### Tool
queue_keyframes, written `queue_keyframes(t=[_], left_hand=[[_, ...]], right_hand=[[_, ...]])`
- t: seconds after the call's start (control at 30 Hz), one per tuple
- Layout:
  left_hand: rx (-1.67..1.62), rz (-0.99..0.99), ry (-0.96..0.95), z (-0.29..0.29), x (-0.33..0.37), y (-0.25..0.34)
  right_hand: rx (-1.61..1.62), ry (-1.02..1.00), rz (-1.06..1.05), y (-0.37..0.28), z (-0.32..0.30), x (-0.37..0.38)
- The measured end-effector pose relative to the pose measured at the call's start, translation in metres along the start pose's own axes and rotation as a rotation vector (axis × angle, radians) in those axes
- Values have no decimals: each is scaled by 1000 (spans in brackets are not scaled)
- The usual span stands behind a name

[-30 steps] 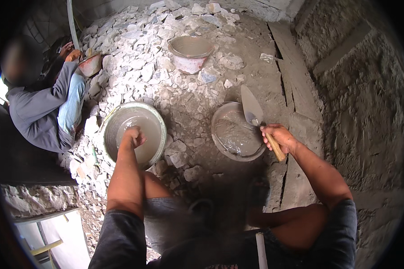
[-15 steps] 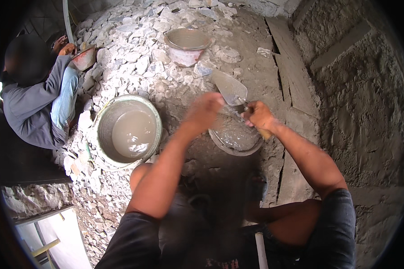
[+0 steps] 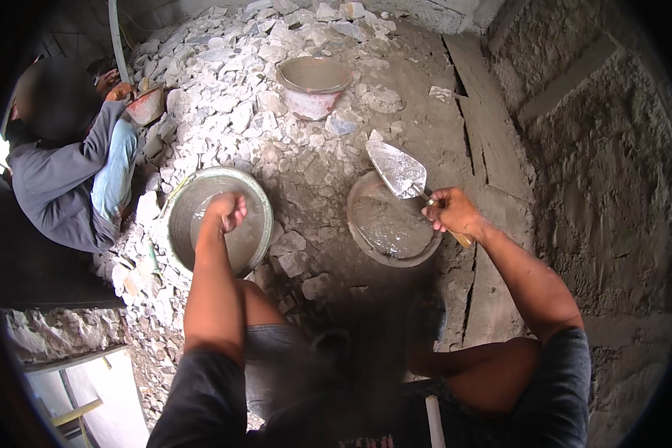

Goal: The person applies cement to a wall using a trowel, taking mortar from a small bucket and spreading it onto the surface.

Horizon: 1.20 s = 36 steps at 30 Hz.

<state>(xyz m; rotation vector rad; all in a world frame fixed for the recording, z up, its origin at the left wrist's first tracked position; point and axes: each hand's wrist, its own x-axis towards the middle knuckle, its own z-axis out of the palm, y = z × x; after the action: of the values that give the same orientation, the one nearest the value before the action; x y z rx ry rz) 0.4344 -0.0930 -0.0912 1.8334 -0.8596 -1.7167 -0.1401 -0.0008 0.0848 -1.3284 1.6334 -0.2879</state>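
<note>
My right hand [image 3: 453, 212] grips the handle of a trowel [image 3: 399, 169]. Its wet, grey blade points up and to the left, above the far edge of a shallow round basin [image 3: 357, 240]. Wet grey mortar [image 3: 387, 222] lies in that basin. Over on the left, my left hand [image 3: 227, 211] is over the mouth of a large round bucket [image 3: 267, 213], its fingers curled in. Whether anything is in those fingers is hidden. Murky grey water [image 3: 245, 243] shows in the bucket around my forearm.
A red and white bucket [image 3: 312, 104] of grey mix stands farther off among broken stones [image 3: 224, 93]. At the left a person [image 3: 71, 172] crouches by a small reddish bucket [image 3: 146, 106]. Rough wall [image 3: 597, 172] rises on the right, beside a cracked ledge [image 3: 489, 134].
My left hand has swung left from beside the trowel to over the large bucket. My right hand and the trowel have shifted slightly right and nearer, and the blade looks shinier.
</note>
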Motion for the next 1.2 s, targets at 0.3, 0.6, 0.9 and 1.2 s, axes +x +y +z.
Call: queue_keyframes(t=[0.3,0.6,0.9,1.2], left_hand=[[-258,388,-528,258,-195,114],[532,604,113,220,-142,75],[770,604,-58,258,-132,28],[505,377,-154,258,-119,16]], right_hand=[[339,-147,-5,-25,33,11],[-1132,281,-210,-86,-2,-50],[-1514,252,-107,-79,11,-33],[-1450,45,-197,-84,26,-32]])
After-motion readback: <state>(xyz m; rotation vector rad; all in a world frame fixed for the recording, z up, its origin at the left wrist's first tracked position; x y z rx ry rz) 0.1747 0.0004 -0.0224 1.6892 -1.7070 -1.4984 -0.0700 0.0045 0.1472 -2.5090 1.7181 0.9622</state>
